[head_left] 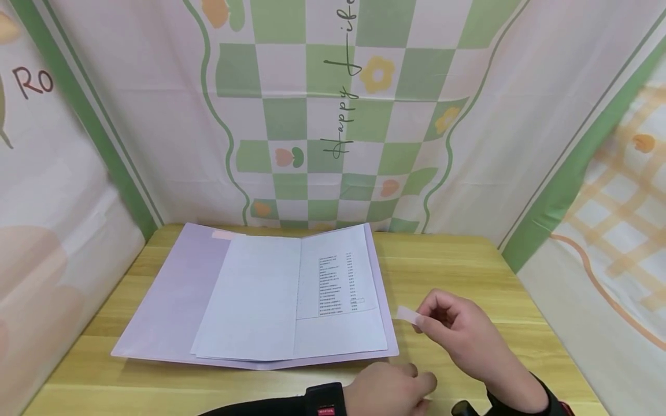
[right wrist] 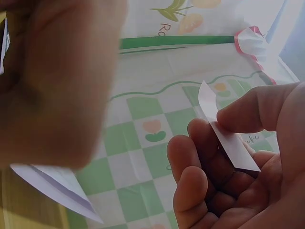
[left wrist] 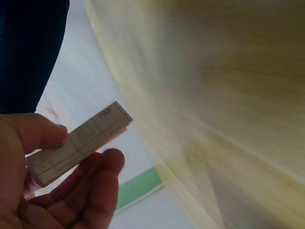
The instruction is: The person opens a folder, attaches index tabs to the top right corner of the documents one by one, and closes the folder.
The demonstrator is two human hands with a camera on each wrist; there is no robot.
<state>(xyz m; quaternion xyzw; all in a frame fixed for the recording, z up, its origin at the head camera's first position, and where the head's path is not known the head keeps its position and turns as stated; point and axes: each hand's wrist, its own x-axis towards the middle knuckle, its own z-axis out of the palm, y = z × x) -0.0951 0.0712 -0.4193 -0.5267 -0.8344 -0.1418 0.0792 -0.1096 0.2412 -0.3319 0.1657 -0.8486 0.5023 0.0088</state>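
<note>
In the head view, my right hand point(head_left: 465, 332) pinches a small pale strip of paper point(head_left: 407, 315) by one end, just right of the folder. The right wrist view shows this paper strip point(right wrist: 228, 133) between the thumb and curled fingers. My left hand point(head_left: 387, 390) is near the table's front edge, below the folder's right corner. In the left wrist view it grips a narrow pad point(left wrist: 78, 148) with printed lines and marks, thumb on top. A lilac folder point(head_left: 151, 312) lies spread on the table, bearing white sheets point(head_left: 247, 297); printed text fills part of the right page point(head_left: 343, 332).
A pink tab point(head_left: 222, 234) sticks out at the top of the left sheets. The wooden table point(head_left: 437, 260) ends at a patterned cloth backdrop point(head_left: 322, 115), with more cloth on both sides.
</note>
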